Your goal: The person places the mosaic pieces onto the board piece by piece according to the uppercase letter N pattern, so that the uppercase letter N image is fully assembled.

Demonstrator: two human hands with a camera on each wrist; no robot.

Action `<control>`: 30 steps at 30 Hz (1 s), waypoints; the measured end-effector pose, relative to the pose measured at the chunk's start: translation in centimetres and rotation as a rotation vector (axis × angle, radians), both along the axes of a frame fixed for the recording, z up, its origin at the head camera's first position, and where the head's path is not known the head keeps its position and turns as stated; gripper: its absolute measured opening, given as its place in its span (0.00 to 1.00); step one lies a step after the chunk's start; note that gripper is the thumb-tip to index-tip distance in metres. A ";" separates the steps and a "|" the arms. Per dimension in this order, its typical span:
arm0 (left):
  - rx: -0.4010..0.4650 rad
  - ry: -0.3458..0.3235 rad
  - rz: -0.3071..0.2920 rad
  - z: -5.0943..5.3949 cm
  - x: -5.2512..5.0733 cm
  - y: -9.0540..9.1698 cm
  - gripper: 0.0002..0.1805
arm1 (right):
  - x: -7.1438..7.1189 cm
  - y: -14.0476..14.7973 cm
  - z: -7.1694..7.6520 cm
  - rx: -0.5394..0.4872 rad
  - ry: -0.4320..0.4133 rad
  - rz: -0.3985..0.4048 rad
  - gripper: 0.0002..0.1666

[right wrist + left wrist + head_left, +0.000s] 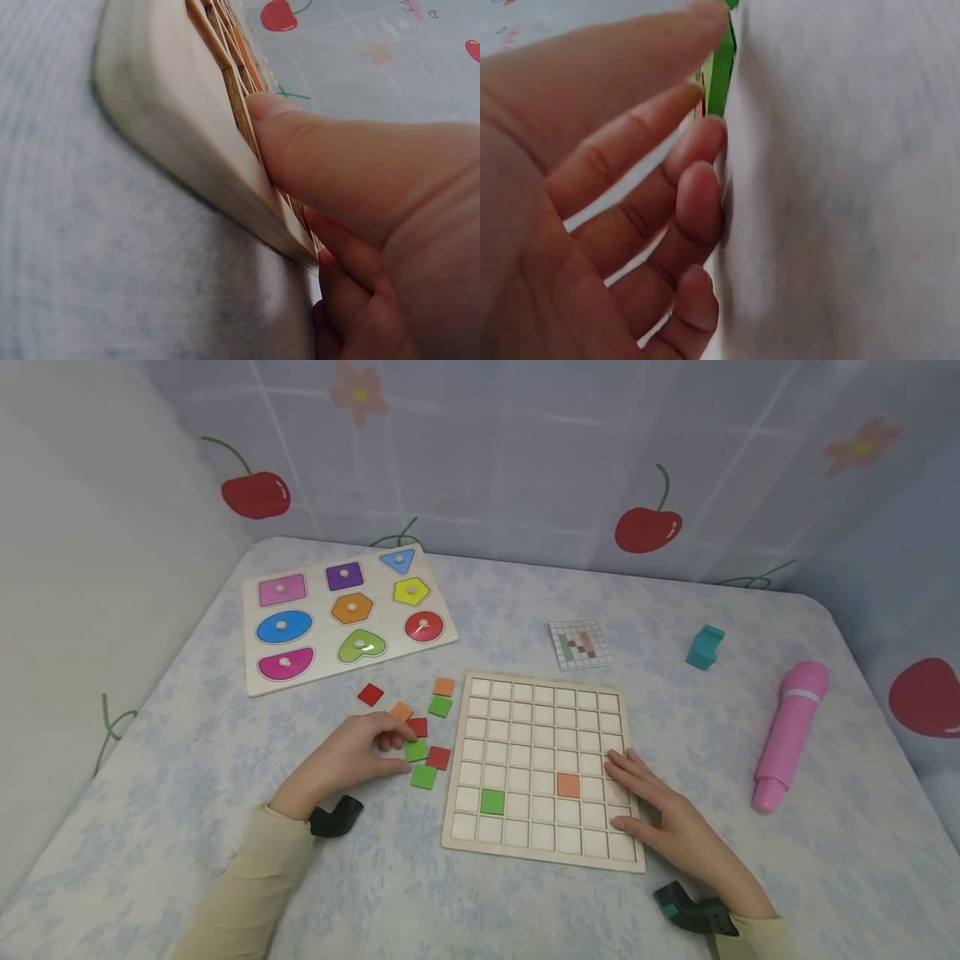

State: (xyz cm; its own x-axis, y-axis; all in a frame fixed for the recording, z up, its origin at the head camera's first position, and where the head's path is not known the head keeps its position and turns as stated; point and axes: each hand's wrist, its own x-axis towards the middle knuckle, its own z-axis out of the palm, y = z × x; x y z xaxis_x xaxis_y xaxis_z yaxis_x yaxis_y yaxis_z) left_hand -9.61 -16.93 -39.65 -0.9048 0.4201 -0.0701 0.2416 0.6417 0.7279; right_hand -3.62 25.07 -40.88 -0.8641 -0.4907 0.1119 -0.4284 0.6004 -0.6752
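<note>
My left hand (pixel 363 747) hovers low at the left of a loose group of square tiles, its index fingertip at a green tile (pixel 417 750) and its thumb a little apart from it. In the left wrist view a green tile edge (pixel 721 75) shows beyond the fingertips. More tiles lie about: a red tile (pixel 438 758), a green tile (pixel 423 777), an orange tile (pixel 444 686). My right hand (pixel 667 818) rests on the right edge of a wooden grid board (pixel 543 852), thumb on its rim (pixel 199 120). One green tile (pixel 492 802) and one orange tile (pixel 568 785) sit in its cells.
A small patterned grid card (pixel 581 644) lies behind the board. At the back left is a knob puzzle (pixel 315 589) with coloured shapes. On the right lie a teal block (pixel 705 647) and a pink toy microphone (pixel 789 735). Curtained walls stand around the table.
</note>
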 end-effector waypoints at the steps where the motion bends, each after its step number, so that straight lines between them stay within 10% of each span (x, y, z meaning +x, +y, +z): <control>1: -0.005 0.003 0.006 -0.1 0.0 0.1 0.16 | 0.0 0.0 0.0 0.000 -0.002 -0.002 0.40; 19: -0.088 0.021 0.064 -0.4 0.3 0.6 0.15 | 0.5 0.2 -0.4 0.001 -0.019 -0.020 0.40; 30: 0.054 0.018 -0.008 0.7 -0.4 0.3 0.13 | -0.1 0.2 -0.3 0.005 -0.003 -0.002 0.40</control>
